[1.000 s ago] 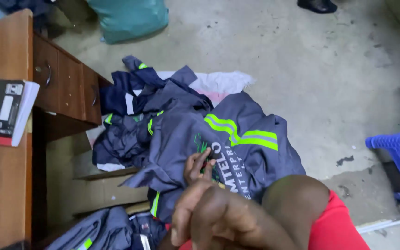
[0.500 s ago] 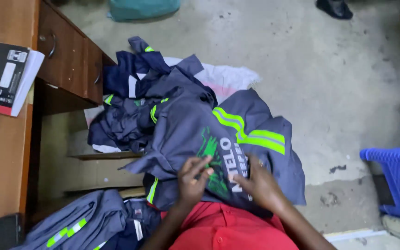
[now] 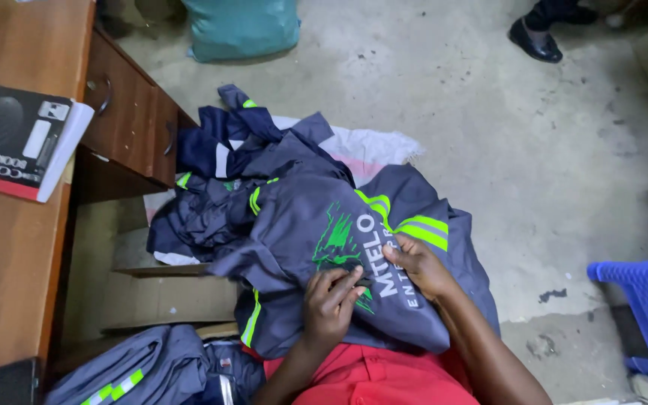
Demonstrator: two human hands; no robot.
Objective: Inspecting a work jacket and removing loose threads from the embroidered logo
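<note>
Resting on the person's lap, a grey work jacket (image 3: 354, 255) with lime-green stripes and a green printed design lies spread out, near the bottom middle of the head view. Both hands sit on its printed back. The left hand (image 3: 331, 304) presses down with fingers curled, and its grip seems to pinch a small bit of cloth or thread by the green design, though I cannot tell for sure what is between the fingertips. The right hand (image 3: 418, 266) lies just beside it, fingers bent onto the cloth, holding the fabric flat rather than clenching it.

Farther off, a pile of dark blue clothes (image 3: 226, 172) rests on the concrete floor (image 3: 534, 165), touching the jacket's far-left edge. On the left stands a wooden table (image 3: 9, 247) with drawers, and a black and red book (image 3: 16, 139) lies on it. More grey clothing (image 3: 144, 371) sits at the near left. A teal bag (image 3: 241, 26) is at the far end, a blue plastic stool (image 3: 643, 315) at the right, and another person's black shoe (image 3: 535, 41) at the far right.

As a judgement: the jacket hangs partly off the lap toward the floor, so it could slide down if the right hand lifts. A hard tug by the pinching fingers might pucker or damage the printed design.
</note>
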